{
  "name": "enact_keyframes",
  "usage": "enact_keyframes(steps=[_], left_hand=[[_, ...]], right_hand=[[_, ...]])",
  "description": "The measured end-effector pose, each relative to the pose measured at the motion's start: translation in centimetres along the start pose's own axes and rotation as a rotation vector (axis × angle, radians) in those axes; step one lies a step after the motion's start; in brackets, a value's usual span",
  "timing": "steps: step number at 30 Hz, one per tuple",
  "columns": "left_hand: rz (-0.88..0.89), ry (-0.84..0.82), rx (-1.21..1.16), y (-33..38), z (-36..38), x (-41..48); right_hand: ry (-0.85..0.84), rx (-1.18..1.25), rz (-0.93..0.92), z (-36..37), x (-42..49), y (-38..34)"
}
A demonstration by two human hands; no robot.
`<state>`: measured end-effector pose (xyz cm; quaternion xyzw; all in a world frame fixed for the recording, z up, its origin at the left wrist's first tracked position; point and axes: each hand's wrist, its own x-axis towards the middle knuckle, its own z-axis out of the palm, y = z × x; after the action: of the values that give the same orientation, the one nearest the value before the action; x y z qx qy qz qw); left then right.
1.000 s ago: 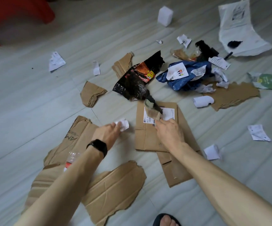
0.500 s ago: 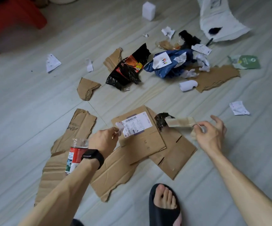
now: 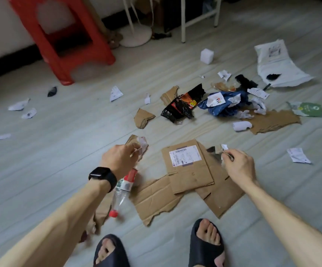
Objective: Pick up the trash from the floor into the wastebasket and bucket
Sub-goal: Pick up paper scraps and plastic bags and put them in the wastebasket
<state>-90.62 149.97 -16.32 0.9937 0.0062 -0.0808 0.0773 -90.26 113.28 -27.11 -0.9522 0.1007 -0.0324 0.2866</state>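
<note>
Trash lies scattered over the pale floor. My left hand (image 3: 120,158), with a black watch on the wrist, pinches a crumpled white paper scrap (image 3: 142,143). A clear plastic bottle (image 3: 124,189) with a red label hangs cap-down just under that hand; its grip is hidden. My right hand (image 3: 237,166) pinches a small white scrap (image 3: 224,147) together with a dark wrapper piece (image 3: 213,152). Between my hands a labelled cardboard sheet (image 3: 189,170) lies on the floor. No wastebasket or bucket shows.
Farther off lie a black-orange snack bag (image 3: 183,105), a blue bag (image 3: 223,106), a white mailer (image 3: 275,62), a green packet (image 3: 309,109), torn cardboard (image 3: 273,121) and paper scraps. A red stool (image 3: 63,45) and a fan base (image 3: 135,36) stand behind. My slippered feet (image 3: 206,245) are below.
Both hands have risen off the floor with their scraps. The right hand pulled the wrapper piece off the cardboard toward the right. The view tilted up, showing the stool.
</note>
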Motion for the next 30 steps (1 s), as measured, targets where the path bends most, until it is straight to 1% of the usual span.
enact_keyframes(steps=[3,4,7,10,13,16,18,20,25,27,30], left_hand=[[-0.093,0.111,0.022,-5.7,-6.9,-4.1],[-0.104,0.128,0.029,-7.0,-8.5,-5.0],[-0.208,0.201,0.084,-12.8,-14.1,-10.6],[-0.296,0.254,0.120,-18.3,-17.2,-15.9],[-0.412,0.341,0.033,-23.0,-18.5,-22.3],[-0.549,0.488,-0.126,-26.8,-18.1,-27.7],[-0.638,0.527,-0.244,-29.1,-17.0,-30.9],[-0.760,0.544,-0.302,-32.0,-15.5,-35.1],[-1.025,0.455,-0.298,-37.0,-10.2,-43.9],[-1.102,0.407,-0.307,-38.2,-8.3,-46.8],[-1.180,0.354,-0.305,-38.5,-6.6,-49.9]], right_hand=[[-0.054,0.068,-0.254,-1.6,-0.5,-9.9],[-0.072,0.088,-0.311,-1.9,-0.7,-12.3],[-0.134,0.202,-0.546,-2.4,-2.8,-21.9],[-0.216,0.231,-0.716,-3.0,-5.3,-30.2],[-0.321,0.228,-0.844,-3.2,-8.9,-38.0],[-0.410,0.241,-0.922,-2.8,-12.2,-44.1],[-0.467,0.280,-0.975,-2.1,-14.4,-47.5],[-0.524,0.338,-1.001,-0.7,-17.5,-51.1],[-0.730,0.518,-1.012,2.7,-26.7,-57.3],[-0.816,0.523,-1.008,4.5,-30.5,-58.6],[-0.944,0.455,-1.030,7.6,-35.2,-59.9]])
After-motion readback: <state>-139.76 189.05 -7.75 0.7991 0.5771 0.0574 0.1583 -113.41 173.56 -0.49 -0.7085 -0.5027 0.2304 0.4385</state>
